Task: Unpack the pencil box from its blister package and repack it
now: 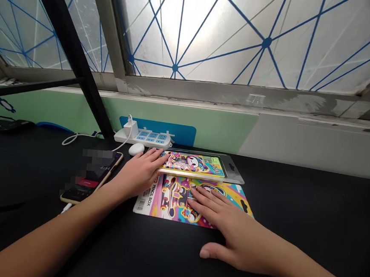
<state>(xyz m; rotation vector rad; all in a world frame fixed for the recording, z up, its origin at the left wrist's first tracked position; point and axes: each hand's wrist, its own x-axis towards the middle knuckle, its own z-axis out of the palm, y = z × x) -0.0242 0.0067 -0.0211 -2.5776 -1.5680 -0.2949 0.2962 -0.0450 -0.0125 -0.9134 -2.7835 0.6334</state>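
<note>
A colourful cardboard backing card (175, 199), printed with cartoon figures and the words "PENCIL BOX", lies flat on the black table. Just behind it is a clear plastic blister shell (233, 174) with a brightly printed pencil box (195, 164) in it. My left hand (142, 171) rests with fingers stretched out on the left end of the shell and pencil box. My right hand (226, 220) lies flat on the card, fingers extended and thumb spread over the table. Part of the card's right side is hidden under that hand.
Left of my left hand lies a phone (95, 180) with a white cable. A white power strip (145, 137) with a plugged-in charger stands by the wall, a white round object (136, 149) before it. A black metal post (78, 66) rises at the left, near the window.
</note>
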